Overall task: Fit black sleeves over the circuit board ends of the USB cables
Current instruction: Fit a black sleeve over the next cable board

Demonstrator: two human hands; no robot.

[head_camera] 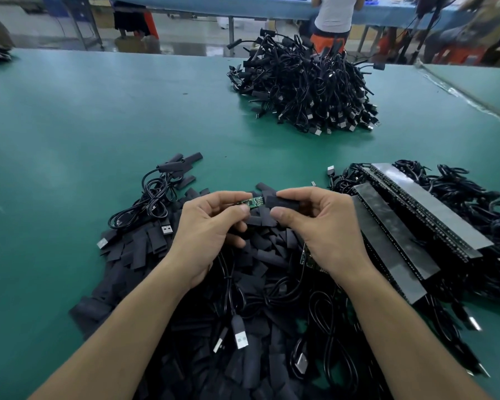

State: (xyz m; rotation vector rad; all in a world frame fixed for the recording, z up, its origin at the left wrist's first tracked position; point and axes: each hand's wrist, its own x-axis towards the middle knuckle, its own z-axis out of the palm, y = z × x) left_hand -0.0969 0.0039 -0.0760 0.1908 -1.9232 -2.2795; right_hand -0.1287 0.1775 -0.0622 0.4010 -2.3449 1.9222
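My left hand pinches a small green circuit board between thumb and forefinger, its free end pointing right. My right hand holds a black sleeve by thumb and fingers, its open mouth facing the board's tip, almost touching it. The board's black cable drops down under my left palm. Both hands hover over a heap of loose black sleeves in front of me.
A green table carries a big pile of finished cables at the back. Bundled cables with taped board strips lie to the right. A few sleeved cables sit to the left. A person stands beyond the table.
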